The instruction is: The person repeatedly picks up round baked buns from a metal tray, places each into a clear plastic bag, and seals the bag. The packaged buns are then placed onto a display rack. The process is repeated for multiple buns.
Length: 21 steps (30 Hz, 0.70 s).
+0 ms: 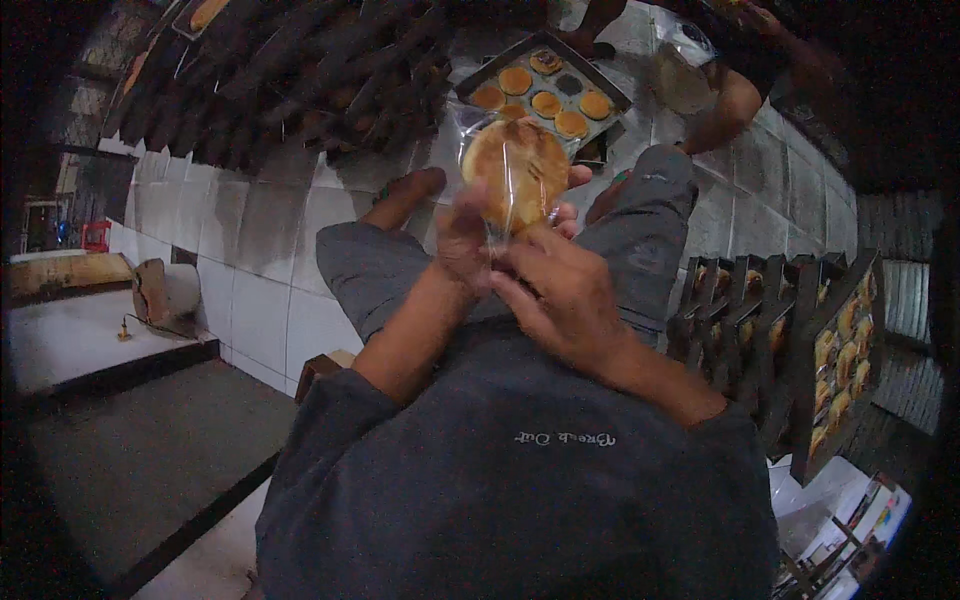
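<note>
A round, browned bun [517,169] sits inside a clear plastic bag [466,124], held up in front of my lap. My left hand [466,232] grips the bag at its lower left, and the fingers are blurred. From the right, my right hand [559,281] pinches the narrowed lower end of the bag, its thumb and fingers close to the left hand. Some fingertips show behind the bun's right edge. Beyond the bag, a square metal baking tray [611,124] carries several round golden buns [546,104] spaced apart.
Another person's leg and arm [724,112] are at the upper right. Stacked trays of bread [840,360] stand to my right. Many dark trays [337,82] lean together at upper left. A low tiled wall [255,307] and a grey slab [165,435] lie on my left.
</note>
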{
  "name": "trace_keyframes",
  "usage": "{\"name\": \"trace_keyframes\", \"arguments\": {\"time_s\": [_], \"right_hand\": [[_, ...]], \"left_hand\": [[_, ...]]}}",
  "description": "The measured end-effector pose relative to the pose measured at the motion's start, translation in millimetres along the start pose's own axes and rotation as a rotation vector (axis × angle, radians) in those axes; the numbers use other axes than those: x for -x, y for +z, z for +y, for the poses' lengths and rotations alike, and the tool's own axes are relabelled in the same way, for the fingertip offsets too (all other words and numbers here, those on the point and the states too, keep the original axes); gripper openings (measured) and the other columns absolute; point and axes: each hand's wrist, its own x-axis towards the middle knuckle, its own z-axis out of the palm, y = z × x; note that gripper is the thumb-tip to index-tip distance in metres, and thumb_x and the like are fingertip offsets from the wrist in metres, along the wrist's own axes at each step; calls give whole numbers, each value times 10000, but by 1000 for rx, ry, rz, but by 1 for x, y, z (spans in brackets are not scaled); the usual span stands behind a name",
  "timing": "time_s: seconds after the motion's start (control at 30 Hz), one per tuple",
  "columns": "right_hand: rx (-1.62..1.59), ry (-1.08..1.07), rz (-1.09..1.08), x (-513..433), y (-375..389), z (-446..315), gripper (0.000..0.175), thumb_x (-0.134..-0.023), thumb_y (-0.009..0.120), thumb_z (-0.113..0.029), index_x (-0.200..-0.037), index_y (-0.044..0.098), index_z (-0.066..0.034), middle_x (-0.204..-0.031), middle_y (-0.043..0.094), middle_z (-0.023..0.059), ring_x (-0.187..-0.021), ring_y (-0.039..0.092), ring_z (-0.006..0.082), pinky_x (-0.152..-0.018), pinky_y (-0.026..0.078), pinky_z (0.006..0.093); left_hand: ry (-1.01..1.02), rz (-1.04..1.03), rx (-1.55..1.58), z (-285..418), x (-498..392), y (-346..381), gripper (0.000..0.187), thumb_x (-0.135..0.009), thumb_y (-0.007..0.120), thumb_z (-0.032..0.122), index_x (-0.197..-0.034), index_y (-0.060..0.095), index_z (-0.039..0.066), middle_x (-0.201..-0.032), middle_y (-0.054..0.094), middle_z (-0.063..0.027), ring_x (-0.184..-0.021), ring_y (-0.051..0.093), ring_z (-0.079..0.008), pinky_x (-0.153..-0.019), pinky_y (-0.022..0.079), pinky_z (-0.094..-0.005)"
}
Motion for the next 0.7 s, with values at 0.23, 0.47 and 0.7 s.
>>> {"name": "trace_keyframes", "arguments": {"time_s": [0.23,0.47,0.7], "right_hand": [[208,-111,-143,-6,7,27,218,-801,800,-133,-926,660,-23,-895,636,145,-788,671,339,-649,525,434],[-285,-198,-306,-13,-77,22,335,-738,863,-186,-995,704,-41,-997,754,110,-900,740,266,-761,569,367],[-1,230,5,50,-128,85,462,-848,846,-284,-1217,716,-38,-1160,755,111,-1055,716,236,-920,561,394]], "left_hand": [[81,267,25,-5,-21,6,733,-956,696,514,-1466,413,70,-1345,574,-262,-974,696,-273,-800,647,-331],[33,263,329,-3,-44,29,839,-919,595,726,-1452,456,94,-1340,588,-217,-1096,670,-330,-911,607,-465],[-275,294,75,-63,-26,45,953,-911,595,748,-1567,352,101,-1468,523,-179,-1320,560,-302,-1091,442,-548]]}}
